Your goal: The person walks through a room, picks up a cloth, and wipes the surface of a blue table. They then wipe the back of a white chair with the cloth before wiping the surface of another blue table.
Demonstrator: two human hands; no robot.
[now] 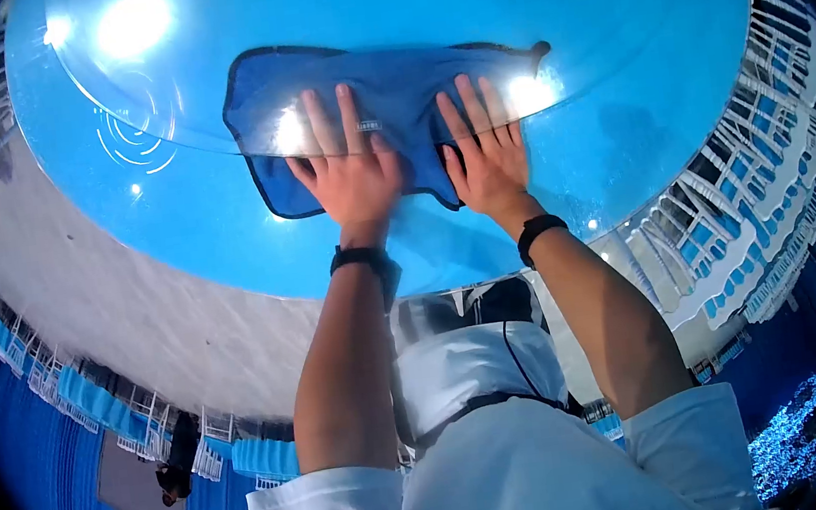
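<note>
A blue cloth (387, 68) with a dark bound edge and a small label lies spread and slightly rumpled across the curved edge of a clear glass turntable (617, 14). My left hand (350, 169) rests flat on its left half, fingers spread and pointing away from me. On the right half lies my right hand (491, 155), also flat, with the fingers stretched out and the thumb apart. Neither hand is wrapped around anything. Under the glass is a large round table (187, 215) with a bright blue cover.
White chairs (728, 239) crowd the right side, and more chairs with blue seats line the far left beyond a pale floor (161, 293). A person in dark clothes (180, 447) is at lower left. Bright lamp reflections (133, 24) shine on the glass.
</note>
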